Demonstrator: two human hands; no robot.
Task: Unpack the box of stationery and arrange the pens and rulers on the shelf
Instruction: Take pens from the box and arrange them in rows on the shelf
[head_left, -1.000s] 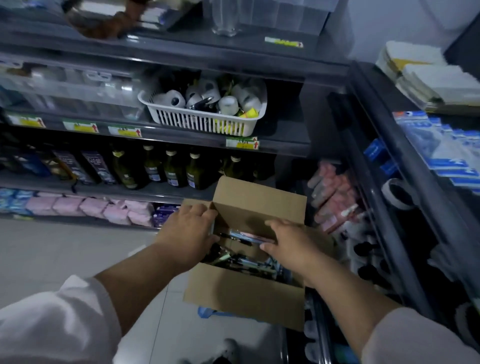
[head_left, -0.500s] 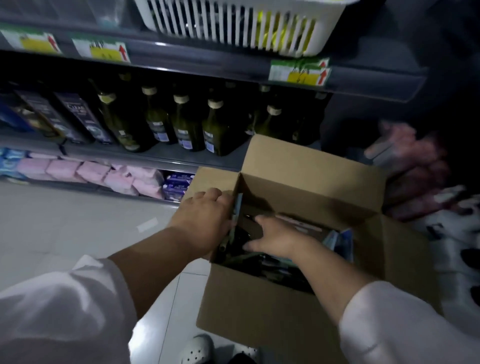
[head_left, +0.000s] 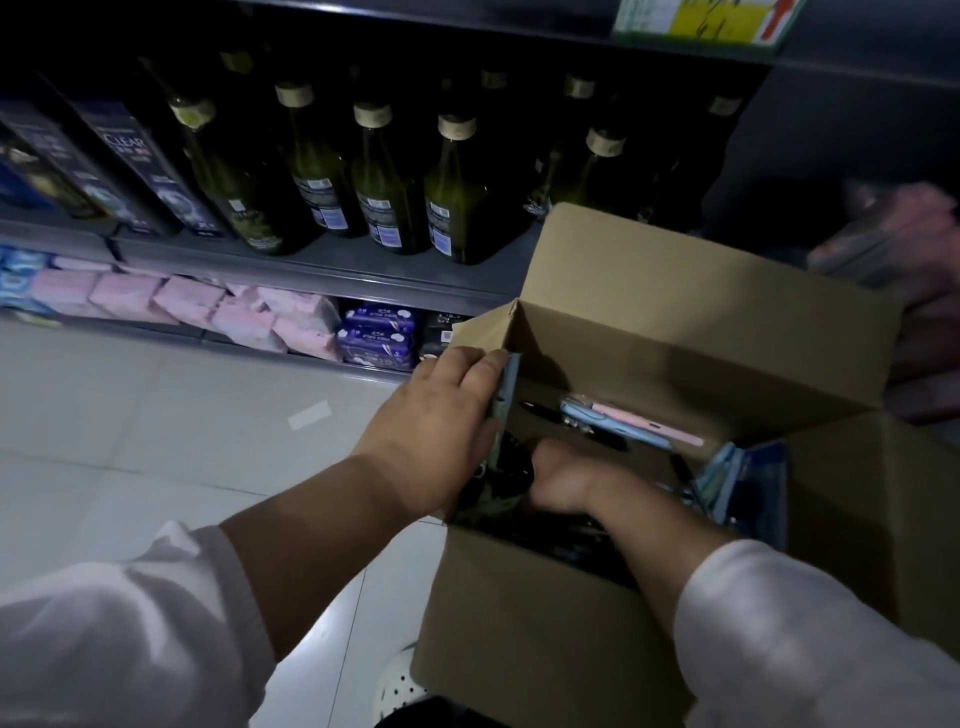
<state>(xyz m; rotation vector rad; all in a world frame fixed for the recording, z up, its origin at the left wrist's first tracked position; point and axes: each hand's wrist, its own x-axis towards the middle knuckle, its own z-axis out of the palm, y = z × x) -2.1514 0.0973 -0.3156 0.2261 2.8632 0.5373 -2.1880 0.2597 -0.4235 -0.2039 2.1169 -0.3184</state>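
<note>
1. Left hand (head_left: 441, 431) at the box's (head_left: 675, 312) left wall: its grip pinches a grey strip (head_left: 508, 382).
2. Right hand (head_left: 566, 478) deep inside the box; grip hidden, cannot tell.
3. Pens (head_left: 623, 427) lie inside, by the far wall.

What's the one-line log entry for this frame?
phase: unpacking | left hand: grips grey flat item | right hand: inside box, grasp hidden

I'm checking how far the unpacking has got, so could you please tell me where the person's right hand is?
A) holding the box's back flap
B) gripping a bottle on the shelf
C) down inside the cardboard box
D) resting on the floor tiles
C: the right hand reaches down inside the cardboard box, while the left hand holds a grey strip at the box's left wall.
</note>
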